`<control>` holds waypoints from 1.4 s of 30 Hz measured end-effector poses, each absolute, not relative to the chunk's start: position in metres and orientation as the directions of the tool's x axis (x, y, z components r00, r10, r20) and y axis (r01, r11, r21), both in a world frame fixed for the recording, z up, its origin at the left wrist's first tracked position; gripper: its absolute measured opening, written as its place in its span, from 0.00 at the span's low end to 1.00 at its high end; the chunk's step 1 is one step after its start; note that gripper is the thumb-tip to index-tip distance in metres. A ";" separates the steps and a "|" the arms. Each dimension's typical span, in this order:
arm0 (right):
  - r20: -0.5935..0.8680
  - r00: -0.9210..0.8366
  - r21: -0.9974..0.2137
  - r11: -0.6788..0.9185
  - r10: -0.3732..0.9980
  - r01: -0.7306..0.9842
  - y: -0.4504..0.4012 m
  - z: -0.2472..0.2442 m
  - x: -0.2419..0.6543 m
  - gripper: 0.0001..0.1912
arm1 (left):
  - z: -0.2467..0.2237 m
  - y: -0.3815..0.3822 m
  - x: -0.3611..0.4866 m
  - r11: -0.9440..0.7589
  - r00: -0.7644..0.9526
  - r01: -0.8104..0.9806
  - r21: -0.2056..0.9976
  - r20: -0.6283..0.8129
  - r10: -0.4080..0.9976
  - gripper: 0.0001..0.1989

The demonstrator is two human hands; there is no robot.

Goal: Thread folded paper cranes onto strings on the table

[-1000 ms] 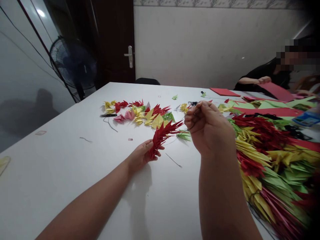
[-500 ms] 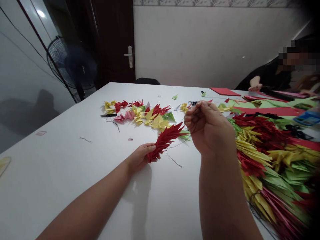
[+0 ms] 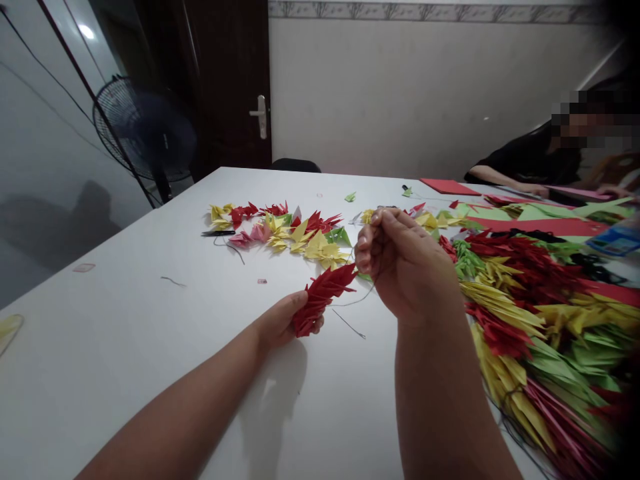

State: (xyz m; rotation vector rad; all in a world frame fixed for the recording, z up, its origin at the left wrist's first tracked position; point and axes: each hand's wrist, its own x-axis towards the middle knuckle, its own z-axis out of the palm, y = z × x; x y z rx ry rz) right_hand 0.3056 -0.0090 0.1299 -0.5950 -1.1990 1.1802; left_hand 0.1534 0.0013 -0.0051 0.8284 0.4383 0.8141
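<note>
Gripped by my left hand (image 3: 287, 319) is a tight stack of red folded paper cranes (image 3: 327, 293), its pointed ends aimed up and right. My right hand (image 3: 407, 263) is closed in a pinch just right of the stack's tip. A thin dark thread (image 3: 353, 303) runs from the stack and curves up to these fingers; their tips are partly hidden. Behind the stack lie rows of yellow, red, pink and green folded paper cranes (image 3: 323, 250). Below the stack, a loose bit of thread (image 3: 349, 323) rests on the white table (image 3: 150, 367).
Black thread snips (image 3: 218, 233) lie left of the crane rows. A large heap of strung paper cranes (image 3: 520, 320) covers the table's right side. Red paper (image 3: 447, 187) lies at the back. Across the table sits a person in black (image 3: 525, 157). A fan (image 3: 143, 133) stands back left.
My right hand has moved a little left and down, closer to the red cranes. The red stack has tipped slightly lower. The other person's forearm now lies along the table.
</note>
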 end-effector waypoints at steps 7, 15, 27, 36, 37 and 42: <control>0.360 -0.036 -0.863 0.319 0.932 -0.392 -0.008 0.131 0.306 0.10 | 0.002 -0.002 0.154 0.375 0.609 -0.445 0.813 -0.032 0.792 0.24; 0.355 -0.059 -0.863 0.303 0.933 -0.404 -0.009 0.131 0.304 0.10 | -0.003 0.001 0.153 0.428 0.667 -0.458 0.779 -0.017 0.745 0.23; 0.360 -0.147 -0.863 0.269 0.921 -0.428 -0.011 0.123 0.289 0.09 | 0.020 -0.002 0.155 0.261 0.568 -0.438 0.861 0.039 0.822 0.24; 0.372 -0.079 -0.853 0.307 0.925 -0.423 -0.009 0.124 0.289 0.09 | 0.023 -0.004 0.160 0.261 0.521 -0.424 0.867 -0.003 0.854 0.20; 0.371 -0.080 -0.856 0.307 0.925 -0.415 -0.009 0.124 0.288 0.09 | 0.023 -0.004 0.160 0.249 0.515 -0.418 0.874 0.003 0.857 0.20; 0.369 -0.153 -0.872 0.284 0.917 -0.399 -0.011 0.124 0.288 0.10 | 0.028 -0.006 0.159 0.171 0.507 -0.450 0.876 0.094 0.857 0.29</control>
